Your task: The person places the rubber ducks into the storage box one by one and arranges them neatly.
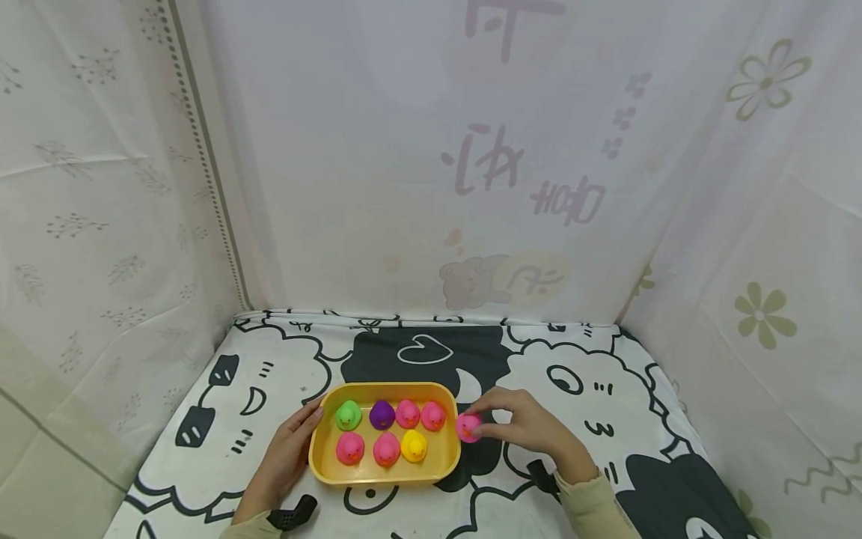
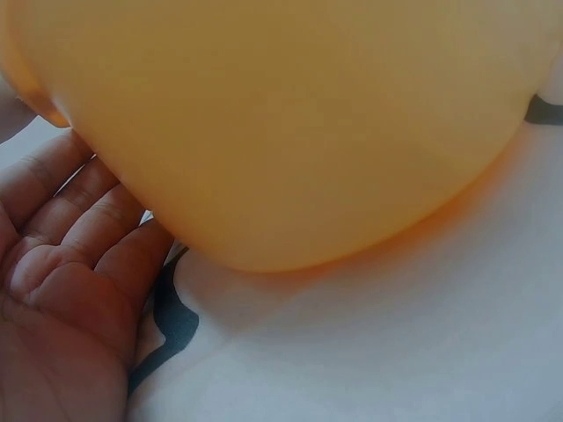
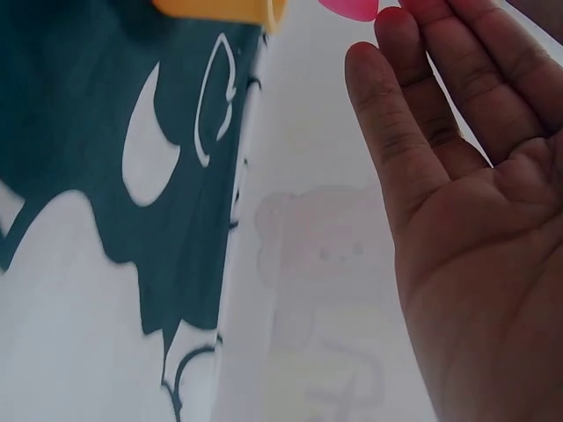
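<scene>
A yellow tray (image 1: 384,477) holds several small rubber ducks: a green duck (image 1: 348,415), a purple duck (image 1: 381,415), a yellow duck (image 1: 414,446) and several pink ones. At the tray's left end my left hand (image 1: 291,449) grips it, thumb at the rim and fingers (image 2: 106,211) against the outer side. Just off the right end, my right hand (image 1: 521,423) pinches another pink duck (image 1: 468,428) between thumb and fingers. Only a sliver of that duck (image 3: 354,7) shows in the right wrist view.
The tray stands on a white cloth (image 1: 269,457) printed with black cartoon figures. Pale printed curtains hang at the back (image 1: 350,187), the left (image 1: 101,224) and the right (image 1: 761,247).
</scene>
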